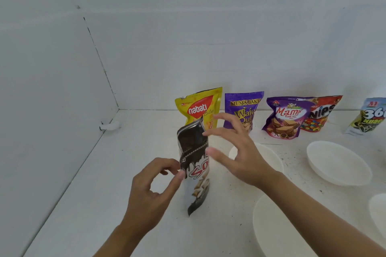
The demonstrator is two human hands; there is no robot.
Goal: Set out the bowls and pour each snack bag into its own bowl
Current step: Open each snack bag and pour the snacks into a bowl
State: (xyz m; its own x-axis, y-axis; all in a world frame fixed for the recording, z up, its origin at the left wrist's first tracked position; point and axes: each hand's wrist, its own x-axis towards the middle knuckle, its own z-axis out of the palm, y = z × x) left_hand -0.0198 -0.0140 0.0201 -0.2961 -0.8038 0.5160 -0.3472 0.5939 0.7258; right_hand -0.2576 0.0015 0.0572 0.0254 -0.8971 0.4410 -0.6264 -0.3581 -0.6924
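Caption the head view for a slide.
Left hand pinches an upright brown-and-white snack bag, right hand open at its top; five bags line the wall.

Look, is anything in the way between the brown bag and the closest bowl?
Nothing visible is. The brown bag, pinched by the left hand, has only bare table between it and the closest bowl.

Pinches brown-white snack bag (195, 165) at its side edge w/ L hand (154, 181), bag upright over white counter (125, 173). Spreads R hand (236, 148) just beside bag top, fingers straight. Along back wall, in row: nabati bag (198, 106), purple wafer bag (243, 108), Mama bag (286, 119), Nips bag (325, 112), 360 bag (371, 117). On counter at right: far bowl (338, 162), near bowl (277, 227).
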